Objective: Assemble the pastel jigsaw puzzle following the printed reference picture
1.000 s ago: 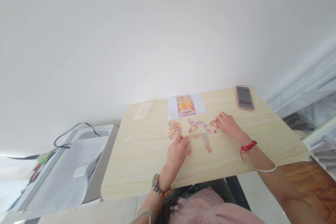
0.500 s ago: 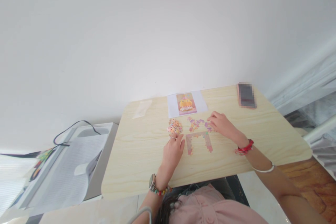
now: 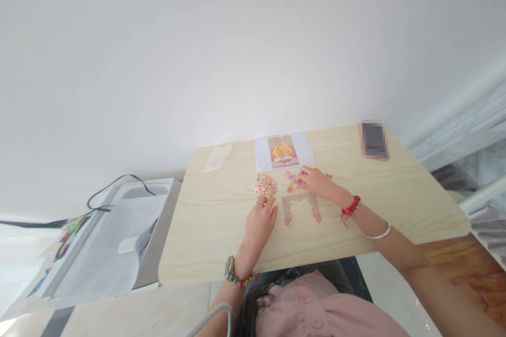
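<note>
My left hand (image 3: 259,224) rests on the table, its fingertips at the near edge of a heap of small jigsaw pieces (image 3: 266,184). Its thumb stands apart from the fingers, and I see nothing held. Farther right, my right hand (image 3: 316,181) reaches over a loose group of purple, pink and orange pieces (image 3: 291,178). Its fingers are bent down and pinched together; what lies between them is hidden. Just below it is a partly joined puzzle border (image 3: 288,210), three-sided and open toward me.
Behind the pieces lies a white sheet with a printed pumpkin picture (image 3: 283,152). A phone (image 3: 374,140) is at the far right of the wooden table (image 3: 205,221), and a clear plastic bag (image 3: 217,158) at the far left. Papers (image 3: 114,247) cover a white unit beside the table.
My right hand has moved left over the loose pieces, uncovering a few pinkish ones on the right. My left hand stays by the heap. The whole view has shifted slightly.
</note>
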`<move>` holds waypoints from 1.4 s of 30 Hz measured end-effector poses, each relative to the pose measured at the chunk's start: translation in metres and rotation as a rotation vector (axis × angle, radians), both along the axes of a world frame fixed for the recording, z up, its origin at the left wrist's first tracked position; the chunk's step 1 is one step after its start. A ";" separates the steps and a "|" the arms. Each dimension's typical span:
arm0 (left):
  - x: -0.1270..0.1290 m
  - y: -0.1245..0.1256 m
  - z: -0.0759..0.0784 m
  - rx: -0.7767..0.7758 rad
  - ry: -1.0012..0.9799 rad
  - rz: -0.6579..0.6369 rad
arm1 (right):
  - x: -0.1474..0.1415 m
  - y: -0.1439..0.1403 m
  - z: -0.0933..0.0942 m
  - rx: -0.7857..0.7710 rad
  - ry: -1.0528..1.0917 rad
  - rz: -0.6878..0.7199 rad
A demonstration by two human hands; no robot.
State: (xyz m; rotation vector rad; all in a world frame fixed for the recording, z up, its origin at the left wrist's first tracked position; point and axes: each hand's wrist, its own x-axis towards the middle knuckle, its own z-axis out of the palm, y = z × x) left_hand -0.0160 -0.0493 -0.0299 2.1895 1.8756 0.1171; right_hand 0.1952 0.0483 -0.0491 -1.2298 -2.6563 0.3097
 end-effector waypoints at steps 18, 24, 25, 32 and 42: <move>0.004 -0.010 0.007 0.044 0.005 -0.042 | 0.005 -0.006 0.016 0.155 -0.230 0.167; 0.022 -0.025 0.007 -0.029 0.009 -0.163 | 0.034 -0.065 0.020 0.161 -0.139 0.100; 0.027 -0.029 0.006 -0.045 0.010 -0.194 | 0.038 -0.077 0.018 0.155 -0.143 0.086; 0.056 -0.048 0.001 -0.114 0.010 -0.397 | 0.033 -0.121 0.008 0.154 -0.214 -0.016; 0.067 -0.048 0.000 -0.125 0.024 -0.422 | 0.028 -0.122 0.007 0.152 -0.221 -0.047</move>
